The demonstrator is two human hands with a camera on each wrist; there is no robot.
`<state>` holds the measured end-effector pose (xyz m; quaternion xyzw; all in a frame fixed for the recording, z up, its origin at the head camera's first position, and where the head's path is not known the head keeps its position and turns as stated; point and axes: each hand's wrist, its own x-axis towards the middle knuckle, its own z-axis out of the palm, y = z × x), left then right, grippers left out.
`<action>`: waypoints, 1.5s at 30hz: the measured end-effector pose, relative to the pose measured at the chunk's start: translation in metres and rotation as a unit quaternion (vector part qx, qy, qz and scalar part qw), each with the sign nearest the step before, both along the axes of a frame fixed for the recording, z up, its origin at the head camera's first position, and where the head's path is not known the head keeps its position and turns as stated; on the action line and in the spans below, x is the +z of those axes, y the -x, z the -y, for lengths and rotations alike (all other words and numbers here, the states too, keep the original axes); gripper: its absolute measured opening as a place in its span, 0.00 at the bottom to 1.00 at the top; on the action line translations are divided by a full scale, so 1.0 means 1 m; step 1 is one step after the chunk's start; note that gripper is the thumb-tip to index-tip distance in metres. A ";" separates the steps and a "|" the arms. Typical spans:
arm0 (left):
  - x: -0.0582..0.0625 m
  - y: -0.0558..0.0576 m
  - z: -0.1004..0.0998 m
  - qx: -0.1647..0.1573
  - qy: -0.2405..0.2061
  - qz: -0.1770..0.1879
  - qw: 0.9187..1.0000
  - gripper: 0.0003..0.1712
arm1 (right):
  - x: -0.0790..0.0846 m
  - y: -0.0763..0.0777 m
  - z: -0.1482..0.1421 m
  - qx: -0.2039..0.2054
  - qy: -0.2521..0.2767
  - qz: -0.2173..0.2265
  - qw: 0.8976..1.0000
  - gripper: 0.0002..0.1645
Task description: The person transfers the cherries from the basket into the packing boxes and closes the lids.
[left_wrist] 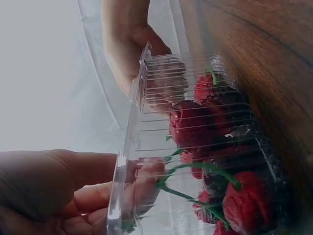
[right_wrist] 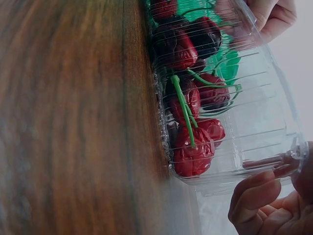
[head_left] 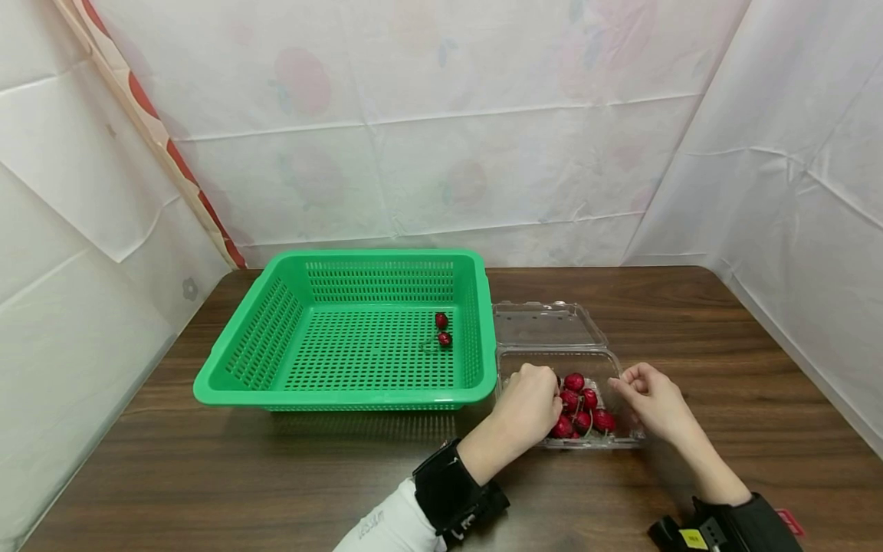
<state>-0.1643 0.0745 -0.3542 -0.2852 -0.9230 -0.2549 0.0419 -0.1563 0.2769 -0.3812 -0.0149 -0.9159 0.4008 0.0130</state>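
A clear plastic box [head_left: 552, 350] of red cherries [head_left: 582, 421] stands on the table, its lid hinged back. My left hand [head_left: 527, 406] reaches over the left side into the box; in the left wrist view its thumb and finger pinch at the green cherry stems [left_wrist: 168, 186], seen through the clear wall. At the box's right rim, my right hand [head_left: 655, 402] grips the edge between thumb and curled fingers, also seen in the right wrist view [right_wrist: 266, 203]. Some cherries are hidden behind the left hand.
A green slotted basket [head_left: 345, 399] stands left of the box, close against it. Two cherries [head_left: 444, 338] lie inside near its right wall. The brown wooden table [head_left: 276, 475] is bordered by white curtains [head_left: 414, 176] at the back and sides.
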 end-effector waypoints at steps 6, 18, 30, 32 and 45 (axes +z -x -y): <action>-0.002 0.001 0.000 -0.002 0.008 -0.006 1.000 0.28 | 0.000 0.001 0.000 0.003 0.004 0.003 1.000 0.17; -0.002 -0.001 -0.002 0.011 0.017 0.002 1.000 0.22 | -0.002 0.000 -0.001 0.008 0.013 0.012 1.000 0.19; 0.005 -0.005 0.003 0.035 0.019 -0.056 0.998 0.10 | -0.001 0.000 -0.001 0.011 0.009 0.012 1.000 0.19; 0.008 -0.007 0.004 0.040 0.016 -0.060 0.997 0.07 | -0.001 0.000 -0.001 0.011 0.008 0.012 1.000 0.19; 0.023 -0.012 0.023 0.048 -0.094 -0.184 0.977 0.04 | -0.001 0.001 -0.001 0.010 -0.004 0.004 1.000 0.19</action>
